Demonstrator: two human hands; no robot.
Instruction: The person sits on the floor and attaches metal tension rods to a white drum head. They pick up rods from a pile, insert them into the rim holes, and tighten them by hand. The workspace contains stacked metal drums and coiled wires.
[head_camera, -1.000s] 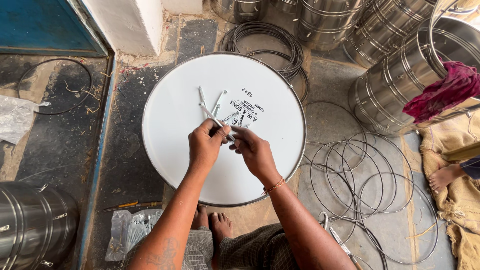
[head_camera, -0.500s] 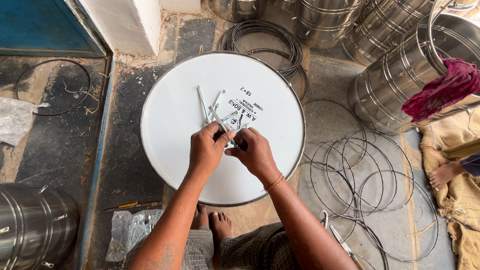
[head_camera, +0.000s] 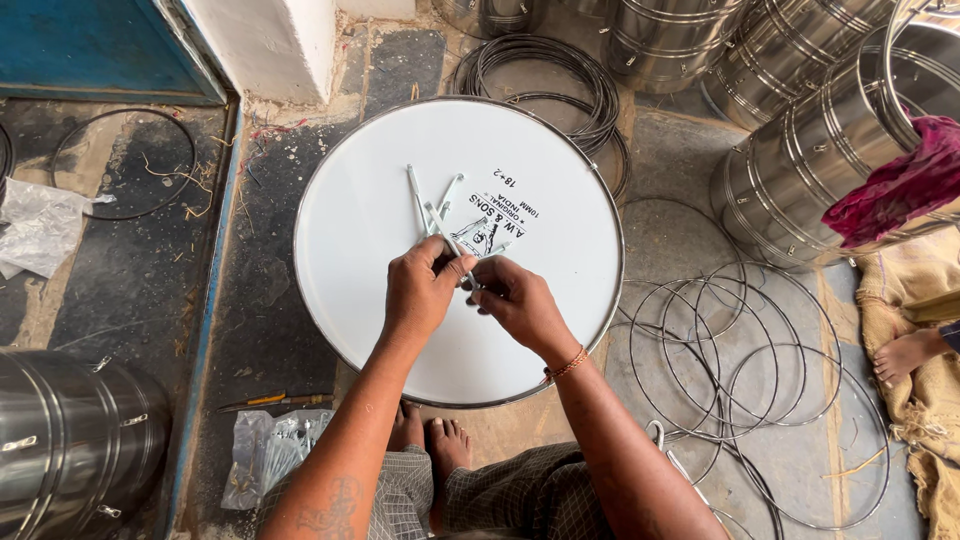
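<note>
A round white drum head (head_camera: 350, 200) with a metal rim lies flat on the floor in front of me. Several thin metal rods (head_camera: 428, 205) fan out on it near its middle. My left hand (head_camera: 420, 290) is closed around the near ends of the rods. My right hand (head_camera: 518, 305) touches the same bundle from the right, fingers pinched on it; a bangle sits on that wrist. My bare feet (head_camera: 428, 445) show below the drum.
Loose wire rings (head_camera: 740, 370) lie on the floor at right, a coil of dark rings (head_camera: 545, 65) behind the drum. Shiny steel drum shells (head_camera: 800, 150) stand at back right, another (head_camera: 70, 440) at near left. A bag of hardware (head_camera: 270, 450) and screwdriver (head_camera: 270, 400) lie near left. Another person's foot (head_camera: 905, 355) is at right.
Both hands have stayed on the rod bundle and shifted slightly; the fanned rods have changed angle a little.
</note>
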